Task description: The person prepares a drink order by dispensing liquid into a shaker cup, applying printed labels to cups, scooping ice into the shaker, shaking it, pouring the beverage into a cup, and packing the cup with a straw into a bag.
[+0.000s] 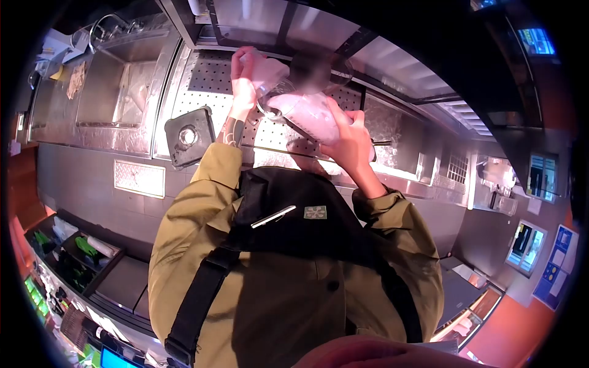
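Note:
My right hand (350,136) is wrapped around a tilted, see-through jug (302,111) with pale pinkish-white contents or frosting on its wall. Its mouth points left, toward my left hand (243,81). That hand is closed on a pale, cup-like thing (269,69), whose exact kind is unclear in the glare. A clear rim shows between the two. Just beyond them stands a dark round container (319,70), blurred. Left of my left forearm, a black square lid (189,137) with a round opening lies at the edge of the perforated steel counter (205,80).
A steel sink (116,92) with a tap is at the far left. Steel-framed panels (325,24) rise behind the counter. To the right, a metal tray section (399,132) continues along the worktop. Dark bins (80,251) with green and white packets stand lower left.

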`<action>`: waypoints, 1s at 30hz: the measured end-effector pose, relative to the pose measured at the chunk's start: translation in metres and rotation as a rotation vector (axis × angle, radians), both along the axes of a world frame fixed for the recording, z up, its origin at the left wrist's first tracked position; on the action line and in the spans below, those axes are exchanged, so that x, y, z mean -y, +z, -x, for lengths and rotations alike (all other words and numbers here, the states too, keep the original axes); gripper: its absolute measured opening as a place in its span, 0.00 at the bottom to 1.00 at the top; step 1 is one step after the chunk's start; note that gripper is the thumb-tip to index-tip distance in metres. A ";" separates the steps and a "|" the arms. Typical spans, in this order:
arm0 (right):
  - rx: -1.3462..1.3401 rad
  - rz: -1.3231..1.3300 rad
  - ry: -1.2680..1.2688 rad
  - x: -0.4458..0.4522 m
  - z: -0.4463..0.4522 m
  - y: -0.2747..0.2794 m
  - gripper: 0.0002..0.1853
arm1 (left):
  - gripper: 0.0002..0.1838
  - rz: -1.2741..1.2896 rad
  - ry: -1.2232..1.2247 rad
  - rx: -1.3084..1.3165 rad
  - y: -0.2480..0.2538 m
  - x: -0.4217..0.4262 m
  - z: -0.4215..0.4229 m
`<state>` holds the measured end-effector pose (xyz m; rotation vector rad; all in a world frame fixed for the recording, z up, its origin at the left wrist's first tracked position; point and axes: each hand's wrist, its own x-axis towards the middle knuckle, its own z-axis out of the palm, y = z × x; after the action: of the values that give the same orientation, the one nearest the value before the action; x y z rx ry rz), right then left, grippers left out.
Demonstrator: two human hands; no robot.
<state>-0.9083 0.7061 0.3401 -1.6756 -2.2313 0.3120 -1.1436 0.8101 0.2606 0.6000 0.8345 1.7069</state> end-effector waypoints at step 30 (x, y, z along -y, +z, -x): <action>0.204 0.032 0.017 -0.007 0.005 0.024 0.53 | 0.16 -0.063 -0.058 -0.097 -0.020 -0.010 -0.004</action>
<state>-0.9131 0.7133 0.3644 -1.7767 -2.3991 0.1889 -1.1391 0.8200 0.2405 0.7479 0.8256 1.6672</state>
